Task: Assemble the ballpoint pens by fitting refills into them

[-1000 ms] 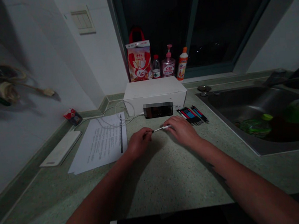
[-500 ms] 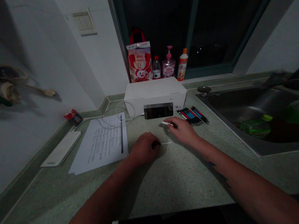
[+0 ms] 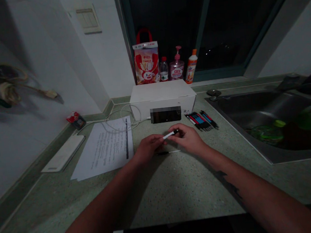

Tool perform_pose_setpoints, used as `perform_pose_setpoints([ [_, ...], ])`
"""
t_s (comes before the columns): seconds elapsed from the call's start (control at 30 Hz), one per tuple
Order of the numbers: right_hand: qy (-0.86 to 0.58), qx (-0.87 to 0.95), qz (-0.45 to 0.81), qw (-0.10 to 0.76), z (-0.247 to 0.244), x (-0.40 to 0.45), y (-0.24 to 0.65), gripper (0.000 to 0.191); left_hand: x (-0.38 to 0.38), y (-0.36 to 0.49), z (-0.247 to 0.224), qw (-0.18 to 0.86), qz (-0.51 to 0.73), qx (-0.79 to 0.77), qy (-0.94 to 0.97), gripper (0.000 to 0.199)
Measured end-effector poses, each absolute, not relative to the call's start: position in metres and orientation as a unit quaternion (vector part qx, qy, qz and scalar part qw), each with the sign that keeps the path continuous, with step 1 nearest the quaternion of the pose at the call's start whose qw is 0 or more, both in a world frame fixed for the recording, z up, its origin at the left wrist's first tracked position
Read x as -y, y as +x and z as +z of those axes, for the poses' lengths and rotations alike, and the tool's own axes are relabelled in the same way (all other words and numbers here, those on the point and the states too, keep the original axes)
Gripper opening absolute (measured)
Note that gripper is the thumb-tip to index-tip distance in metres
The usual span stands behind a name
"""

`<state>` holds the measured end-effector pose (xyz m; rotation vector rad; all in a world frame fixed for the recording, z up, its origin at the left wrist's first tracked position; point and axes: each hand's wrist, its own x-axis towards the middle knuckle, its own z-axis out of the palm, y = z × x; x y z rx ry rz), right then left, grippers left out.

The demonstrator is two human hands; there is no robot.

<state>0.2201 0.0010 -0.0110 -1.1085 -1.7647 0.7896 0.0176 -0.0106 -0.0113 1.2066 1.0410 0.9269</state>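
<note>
My right hand [image 3: 187, 138] pinches a white pen barrel [image 3: 169, 135] with a black end, held slantwise just above the counter. At the barrel's left tip, the thumb and fingers of my left hand [image 3: 149, 146] are closed on it. Below both hands, a thin pen part [image 3: 172, 151], black at the left and white at the right, lies on the counter; my left hand hides part of it. Several pens [image 3: 198, 121] with black, red and blue parts lie side by side to the right of my right hand.
A phone [image 3: 166, 115] leans against a white box [image 3: 161, 91], with a white cable [image 3: 137, 125] running left. Printed sheets [image 3: 103, 150] and a white flat device [image 3: 64, 154] lie left. A metal sink [image 3: 238, 123] is at right. Bottles [image 3: 177, 68] stand behind the box.
My left hand has let go of the black part on the counter and moved up to the white barrel. My right hand has turned the barrel so its white end points down-left.
</note>
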Motion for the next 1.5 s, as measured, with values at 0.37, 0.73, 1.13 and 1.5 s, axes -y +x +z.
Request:
perform_pose_setpoints([
  [0.37, -0.454, 0.743, 0.268, 0.413, -0.009, -0.001, 0.222, 0.012, 0.008, 0.017, -0.009, 0.641, 0.427, -0.456, 0.446, 0.035],
  [0.73, -0.437, 0.816, 0.167, 0.34, -0.003, 0.002, 0.224, 0.019, 0.004, 0.013, -0.011, 0.587, 0.429, -0.489, 0.483, 0.03],
  [1.13, -0.447, 0.853, 0.101, 0.251, -0.008, -0.003, 0.23, 0.019, 0.002, 0.012, -0.013, 0.415, 0.386, -0.534, 0.627, 0.013],
  [1.5, -0.517, 0.694, 0.27, 0.422, -0.024, -0.019, 0.232, 0.02, 0.002, 0.006, -0.018, 0.189, 0.268, -0.513, 0.793, 0.014],
])
